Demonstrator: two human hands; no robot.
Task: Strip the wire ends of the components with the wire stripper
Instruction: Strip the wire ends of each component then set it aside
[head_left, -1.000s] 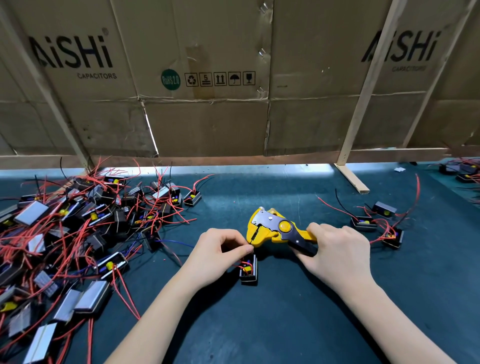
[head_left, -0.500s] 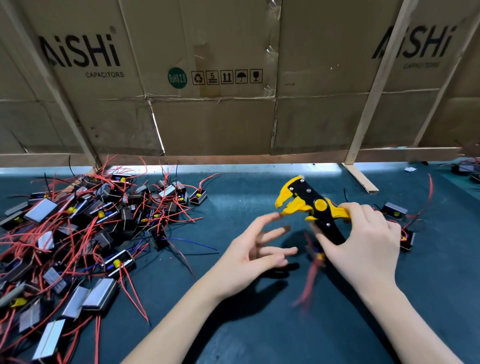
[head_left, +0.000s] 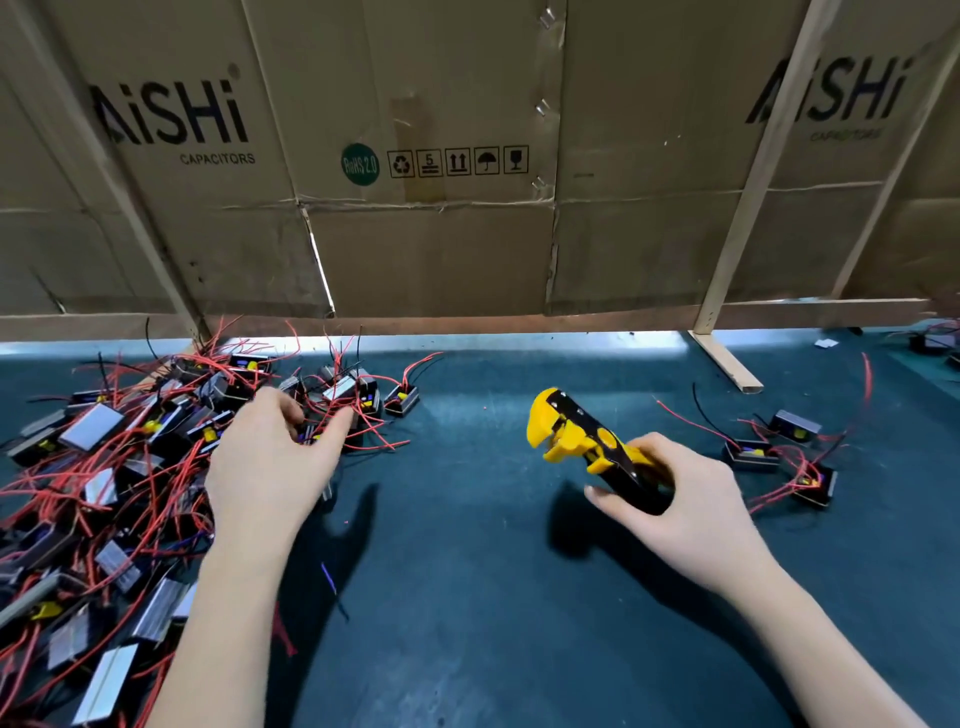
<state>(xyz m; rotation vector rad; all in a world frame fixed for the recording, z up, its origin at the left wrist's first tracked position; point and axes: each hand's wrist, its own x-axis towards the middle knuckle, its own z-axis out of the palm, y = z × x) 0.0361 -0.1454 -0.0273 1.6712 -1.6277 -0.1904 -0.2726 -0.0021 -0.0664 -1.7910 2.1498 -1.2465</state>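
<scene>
My right hand (head_left: 680, 499) grips the black handles of the yellow wire stripper (head_left: 571, 431), holding it above the mat with its jaws pointing up and left; nothing is in the jaws. My left hand (head_left: 270, 462) reaches into the right edge of the pile of components (head_left: 119, 467), small black boxes with red wires. Its thumb and curled fingers sit on either side of one small component (head_left: 314, 435), with a gap between them. Three more components (head_left: 753, 453) lie in a loose group to the right of the stripper.
The dark green mat (head_left: 467, 519) covers the table. A cardboard wall (head_left: 431, 249) with wooden struts (head_left: 727, 364) closes off the back. More components (head_left: 930, 340) sit at the far right edge. A short blue wire scrap (head_left: 328, 577) lies on the mat near my left forearm.
My left hand let go of the component it held at the stripper and moved left to the pile. My right hand lifted the stripper, swung right, then lowered it slightly.
</scene>
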